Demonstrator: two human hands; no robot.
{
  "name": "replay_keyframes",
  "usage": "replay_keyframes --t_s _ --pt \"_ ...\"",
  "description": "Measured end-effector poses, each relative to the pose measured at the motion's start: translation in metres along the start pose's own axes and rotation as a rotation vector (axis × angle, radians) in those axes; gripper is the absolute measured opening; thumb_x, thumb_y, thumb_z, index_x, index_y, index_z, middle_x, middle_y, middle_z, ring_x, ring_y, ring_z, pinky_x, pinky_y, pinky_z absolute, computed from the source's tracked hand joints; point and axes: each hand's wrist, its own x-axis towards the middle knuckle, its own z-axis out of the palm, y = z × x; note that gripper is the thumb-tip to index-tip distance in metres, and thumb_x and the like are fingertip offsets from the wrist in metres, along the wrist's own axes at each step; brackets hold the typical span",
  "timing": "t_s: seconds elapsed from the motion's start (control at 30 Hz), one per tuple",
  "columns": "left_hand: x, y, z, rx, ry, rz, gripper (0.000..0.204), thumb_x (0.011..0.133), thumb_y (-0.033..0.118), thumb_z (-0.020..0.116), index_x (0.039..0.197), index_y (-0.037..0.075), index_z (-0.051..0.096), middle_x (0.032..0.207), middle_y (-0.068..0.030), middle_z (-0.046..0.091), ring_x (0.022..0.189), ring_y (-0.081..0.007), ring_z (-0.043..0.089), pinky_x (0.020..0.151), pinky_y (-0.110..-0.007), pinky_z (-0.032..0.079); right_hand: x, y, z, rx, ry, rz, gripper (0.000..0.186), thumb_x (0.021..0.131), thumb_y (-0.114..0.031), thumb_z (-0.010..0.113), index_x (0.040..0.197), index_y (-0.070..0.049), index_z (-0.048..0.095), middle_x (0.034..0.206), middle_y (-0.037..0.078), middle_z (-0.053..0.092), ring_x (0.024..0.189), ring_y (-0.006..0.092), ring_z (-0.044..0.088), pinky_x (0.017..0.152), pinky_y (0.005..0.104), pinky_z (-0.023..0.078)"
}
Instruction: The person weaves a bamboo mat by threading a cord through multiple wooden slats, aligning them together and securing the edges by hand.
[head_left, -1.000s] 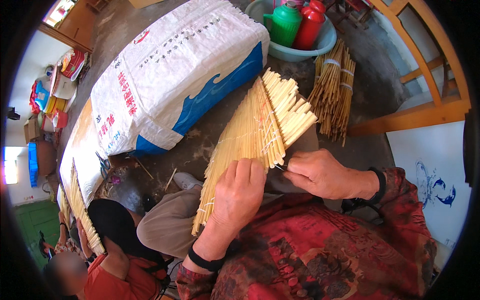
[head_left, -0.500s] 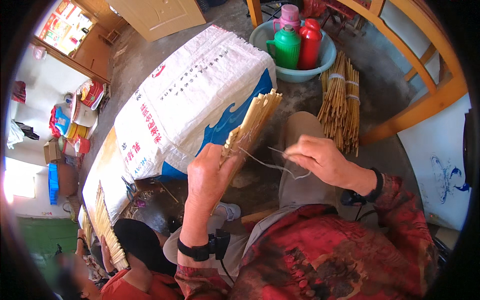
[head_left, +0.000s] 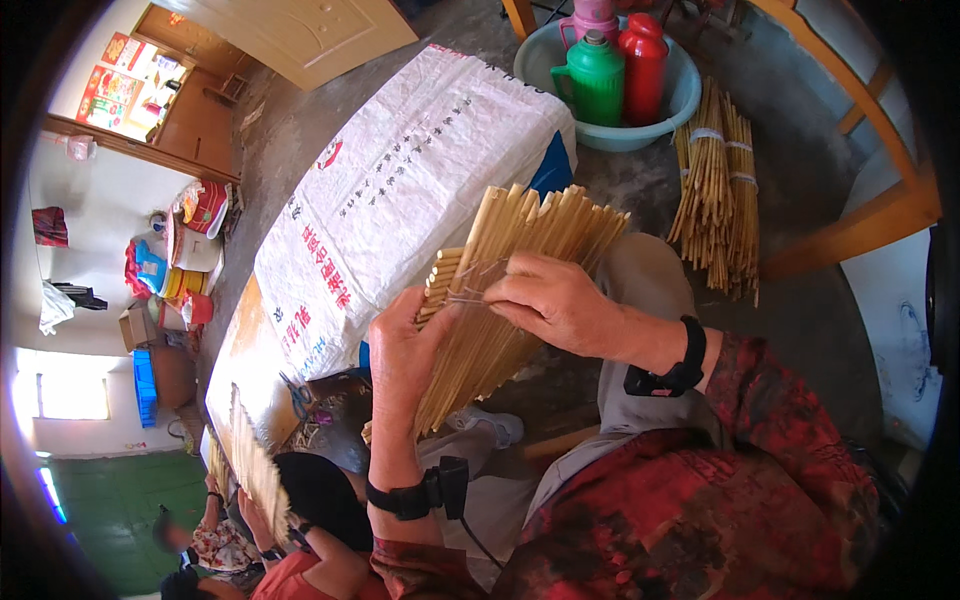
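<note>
A flat mat of pale bamboo sticks (head_left: 520,250) stands tilted above my lap, its upper ends fanned out. My left hand (head_left: 405,355) grips the mat's left edge from below. My right hand (head_left: 555,300) lies over the front of the mat, fingers pinched on a thin string (head_left: 470,295) that runs across the sticks. Both wrists wear black bands.
A big white woven sack (head_left: 400,200) lies ahead on the floor. Behind it a blue-green basin (head_left: 680,105) holds a green flask (head_left: 595,80) and a red flask (head_left: 645,65). Tied bamboo bundles (head_left: 715,185) lie at right beside a wooden frame (head_left: 850,225). Another person (head_left: 300,530) holds sticks at lower left.
The mat, held edge-on and raised half a second ago, now faces me flat. My right hand has moved from pulling string beside it onto its front.
</note>
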Motion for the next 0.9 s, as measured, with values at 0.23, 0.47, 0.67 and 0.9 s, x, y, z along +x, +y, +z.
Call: replay_keyframes --t_s 0.23,0.47,0.67,0.9 --pt "0.015 -0.007 0.002 -0.133 -0.042 -0.096 0.02 0.077 0.011 0.07 0.087 -0.004 0.061 0.069 -0.0139 0.057 0.063 -0.0147 0.051 0.061 -0.031 0.044 0.011 0.018 -0.001 -0.103 -0.072 0.005 0.024 0.08 -0.009 0.065 0.104 -0.007 0.064 0.079 0.009 0.051 0.075 0.0259 0.058 0.065 0.0356 0.049" --pt "0.017 -0.019 0.0 -0.14 -0.027 -0.079 0.021 0.076 0.011 0.071 0.086 -0.004 0.06 0.07 -0.0138 0.057 0.063 -0.0148 0.05 0.06 -0.031 0.043 0.014 0.017 0.002 -0.141 -0.09 -0.008 0.023 0.082 -0.009 0.061 0.105 -0.006 0.064 0.08 0.009 0.052 0.077 0.0254 0.059 0.066 0.0355 0.05" --pt "0.016 -0.014 -0.003 -0.125 -0.048 -0.098 0.021 0.076 0.01 0.071 0.09 -0.004 0.062 0.072 -0.0116 0.06 0.066 -0.0122 0.053 0.062 -0.029 0.044 0.015 0.021 0.003 -0.161 -0.113 -0.053 0.027 0.081 -0.006 0.059 0.108 -0.005 0.062 0.082 0.009 0.053 0.078 0.0255 0.059 0.066 0.0362 0.05" --pt "0.015 -0.014 -0.003 -0.178 -0.049 -0.101 0.02 0.077 0.009 0.07 0.089 -0.005 0.062 0.072 -0.0102 0.061 0.067 -0.0097 0.052 0.062 -0.028 0.044 0.015 0.023 -0.001 -0.102 -0.166 -0.028 0.028 0.082 -0.006 0.058 0.11 -0.007 0.061 0.083 0.009 0.053 0.078 0.0258 0.059 0.066 0.0359 0.05"
